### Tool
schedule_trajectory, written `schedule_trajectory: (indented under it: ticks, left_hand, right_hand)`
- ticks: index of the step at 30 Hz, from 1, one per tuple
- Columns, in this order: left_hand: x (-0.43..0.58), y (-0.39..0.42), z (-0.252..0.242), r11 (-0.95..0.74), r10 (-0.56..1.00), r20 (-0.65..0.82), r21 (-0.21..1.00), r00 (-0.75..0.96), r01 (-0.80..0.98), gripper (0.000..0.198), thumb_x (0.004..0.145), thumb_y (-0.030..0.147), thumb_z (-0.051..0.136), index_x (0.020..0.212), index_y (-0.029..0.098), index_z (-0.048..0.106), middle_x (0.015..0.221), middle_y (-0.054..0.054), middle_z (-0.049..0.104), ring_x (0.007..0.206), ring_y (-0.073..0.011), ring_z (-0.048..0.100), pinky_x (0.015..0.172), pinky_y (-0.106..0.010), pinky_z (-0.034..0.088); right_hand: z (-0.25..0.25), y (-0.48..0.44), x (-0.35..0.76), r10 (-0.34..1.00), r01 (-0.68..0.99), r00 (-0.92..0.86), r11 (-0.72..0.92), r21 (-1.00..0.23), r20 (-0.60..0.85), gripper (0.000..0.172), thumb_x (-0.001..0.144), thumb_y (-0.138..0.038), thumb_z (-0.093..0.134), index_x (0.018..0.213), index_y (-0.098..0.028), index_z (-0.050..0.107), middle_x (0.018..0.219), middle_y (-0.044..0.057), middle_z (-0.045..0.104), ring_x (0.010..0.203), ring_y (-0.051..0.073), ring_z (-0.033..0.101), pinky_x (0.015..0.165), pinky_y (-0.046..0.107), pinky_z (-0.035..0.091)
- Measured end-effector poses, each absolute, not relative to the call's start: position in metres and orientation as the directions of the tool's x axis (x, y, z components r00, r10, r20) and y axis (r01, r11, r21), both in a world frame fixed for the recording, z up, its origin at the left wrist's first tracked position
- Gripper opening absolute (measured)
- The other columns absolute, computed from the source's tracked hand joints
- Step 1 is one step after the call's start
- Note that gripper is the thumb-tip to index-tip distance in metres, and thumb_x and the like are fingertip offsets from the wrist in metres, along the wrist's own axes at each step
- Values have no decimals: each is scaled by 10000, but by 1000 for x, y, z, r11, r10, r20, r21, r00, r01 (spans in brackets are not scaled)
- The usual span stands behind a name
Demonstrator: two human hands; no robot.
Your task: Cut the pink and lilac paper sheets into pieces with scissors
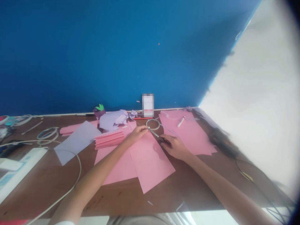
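Because the pink sheet (154, 165) looked thin, a light hold suited it

While the right hand (173, 146) was curled round the dark handle of what seemed to be scissors (154, 132), their blades pointed toward the left hand (141, 130), whose fingers looked drawn together; blur hid whether they held anything. The sheet lay flat on the brown table (122, 198), partly over another pink sheet (123, 171), its far end near the left fingertips. It was probably light, floppy and easily creased, best pinched at an edge. The scissors looked stiff, safest taken by the handle.
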State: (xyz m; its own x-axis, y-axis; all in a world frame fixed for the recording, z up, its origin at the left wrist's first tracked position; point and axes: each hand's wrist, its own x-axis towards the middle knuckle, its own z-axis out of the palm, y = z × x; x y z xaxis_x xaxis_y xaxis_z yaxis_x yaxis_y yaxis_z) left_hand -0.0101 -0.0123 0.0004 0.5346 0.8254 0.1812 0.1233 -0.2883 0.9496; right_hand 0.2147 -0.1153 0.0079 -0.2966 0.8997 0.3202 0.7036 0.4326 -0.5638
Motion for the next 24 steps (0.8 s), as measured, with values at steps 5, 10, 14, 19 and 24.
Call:
schedule_trajectory:
  ticks: [5, 10, 14, 19, 24]
  left_hand:
    - [-10, -15, 5, -280, 845, 169, 948, 508, 151, 229, 831, 339, 527, 880, 149, 644, 874, -30, 647, 842, -157, 558, 779, -245, 387]
    - [-11, -12, -2, -254, 867, 160, 956, 471, 144, 325, 821, 350, 548, 1079, 169, 626, 983, -58, 654, 894, -172, 575, 809, -266, 401]
    - [-12, -11, -4, -175, 877, 93, 976, 472, 133, 527, 800, 324, 572, 1308, 221, 476, 995, -51, 657, 873, -166, 584, 802, -276, 414]
    - [-12, -11, 1, -142, 869, 102, 989, 484, 46, 340, 807, 322, 535, 1121, 211, 604, 1053, -46, 631, 978, -172, 564, 860, -268, 396]
    - [-12, -8, -2, -172, 857, 118, 983, 502, 63, 254, 775, 244, 531, 1004, 190, 626, 940, -24, 625, 883, -152, 549, 802, -252, 395]
  right_hand:
    - [6, -112, 215, 898, 726, -264, 425, -540, 352, 286, 855, -243, 474, 1130, -232, 550, 956, 31, 671, 764, 164, 605, 706, 282, 446]
    - [5, -111, 216, 892, 733, -271, 435, -523, 362, 287, 865, -248, 472, 1143, -237, 541, 981, 37, 664, 815, 178, 607, 714, 287, 450]
    - [5, -113, 216, 889, 752, -279, 437, -493, 362, 301, 866, -246, 472, 1160, -241, 534, 1001, 45, 664, 812, 181, 617, 719, 292, 458]
    - [5, -114, 215, 884, 778, -298, 443, -445, 360, 328, 863, -227, 467, 1186, -249, 519, 1026, 43, 660, 819, 175, 619, 728, 286, 454]
    - [7, -115, 215, 875, 800, -334, 459, -387, 350, 328, 868, -227, 457, 1189, -241, 520, 1019, 47, 660, 827, 178, 614, 685, 274, 433]
